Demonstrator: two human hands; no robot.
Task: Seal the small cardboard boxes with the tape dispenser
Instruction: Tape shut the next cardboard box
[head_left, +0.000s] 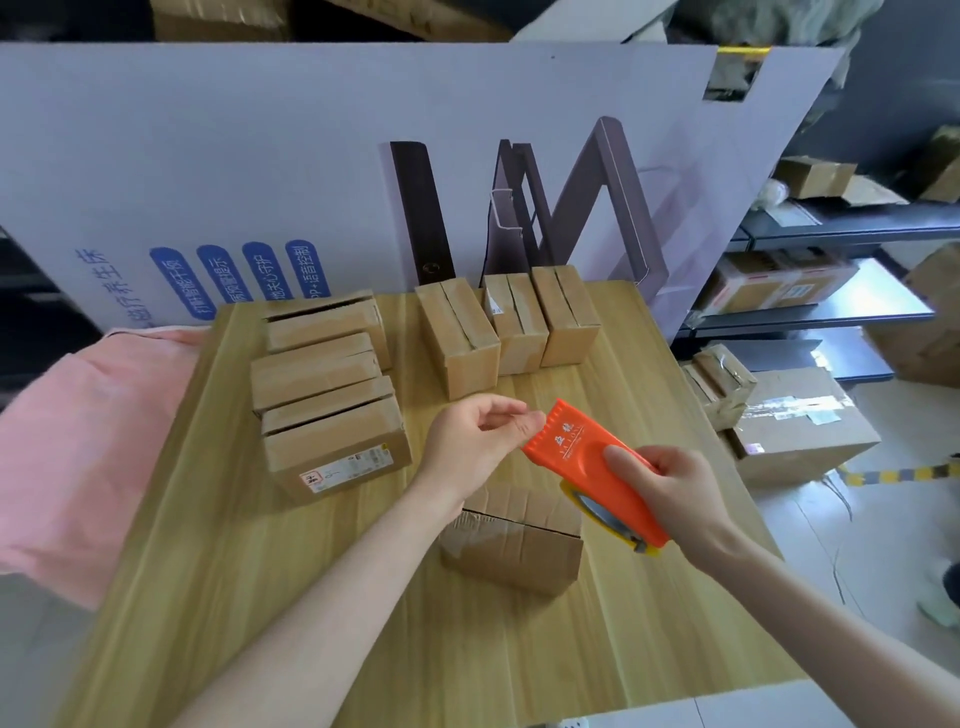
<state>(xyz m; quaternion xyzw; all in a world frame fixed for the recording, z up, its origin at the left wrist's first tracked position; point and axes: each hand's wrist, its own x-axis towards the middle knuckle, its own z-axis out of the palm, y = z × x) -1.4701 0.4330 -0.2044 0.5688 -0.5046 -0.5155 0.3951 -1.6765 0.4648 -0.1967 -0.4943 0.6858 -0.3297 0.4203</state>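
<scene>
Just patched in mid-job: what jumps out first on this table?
The orange tape dispenser, gripped by the right hand above the middle of the table, with the left hand pinching at its front edge. Just beneath sits one small cardboard box; a box pile lies left, three upright boxes behind.

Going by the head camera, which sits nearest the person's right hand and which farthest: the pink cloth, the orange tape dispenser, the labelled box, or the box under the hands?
1. Orange tape dispenser: gripped in the right hand.
2. Box under the hands: just left and below.
3. Labelled box: front of the left stack.
4. Pink cloth: far left edge.
</scene>
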